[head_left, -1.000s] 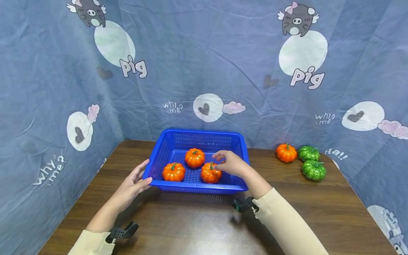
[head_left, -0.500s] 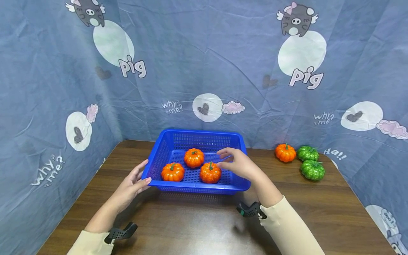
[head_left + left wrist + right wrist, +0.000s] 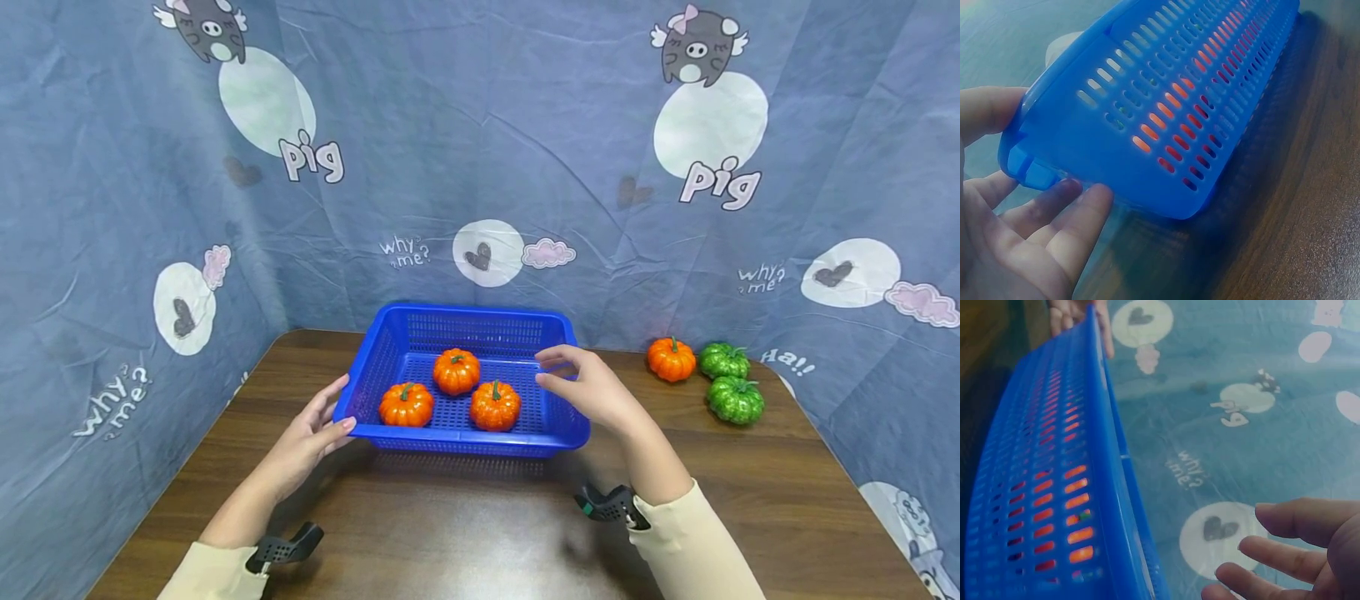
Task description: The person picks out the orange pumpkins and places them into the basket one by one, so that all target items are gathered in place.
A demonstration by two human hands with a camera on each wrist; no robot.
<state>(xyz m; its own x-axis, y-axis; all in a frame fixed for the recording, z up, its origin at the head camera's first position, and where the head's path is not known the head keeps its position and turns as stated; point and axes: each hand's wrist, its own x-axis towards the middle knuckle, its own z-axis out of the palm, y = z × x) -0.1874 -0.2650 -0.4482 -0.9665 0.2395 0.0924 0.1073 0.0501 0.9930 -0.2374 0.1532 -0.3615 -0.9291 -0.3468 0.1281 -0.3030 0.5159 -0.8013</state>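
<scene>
A blue plastic basket (image 3: 480,436) with slotted walls stands on the wooden table, holding three orange pumpkins: one at the front left (image 3: 407,406), one behind (image 3: 457,372) and one at the front right (image 3: 495,407). My left hand (image 3: 307,442) grips the basket's left front corner, thumb over the rim and fingers beneath it, as the left wrist view also shows of the basket wall (image 3: 1147,125). Above the basket's right side hovers my right hand (image 3: 588,385), fingers spread and holding nothing. In the right wrist view, that hand (image 3: 1297,550) is apart from the rim.
To the right at the back of the table lie an orange pumpkin (image 3: 672,360) and two green ones, one farther back (image 3: 724,361) and one nearer (image 3: 736,401). A patterned blue cloth (image 3: 480,167) hangs behind and at the sides.
My right hand has let go of the front-right pumpkin and moved away to the right, rising over the basket's right rim. The left hand and the basket stay put.
</scene>
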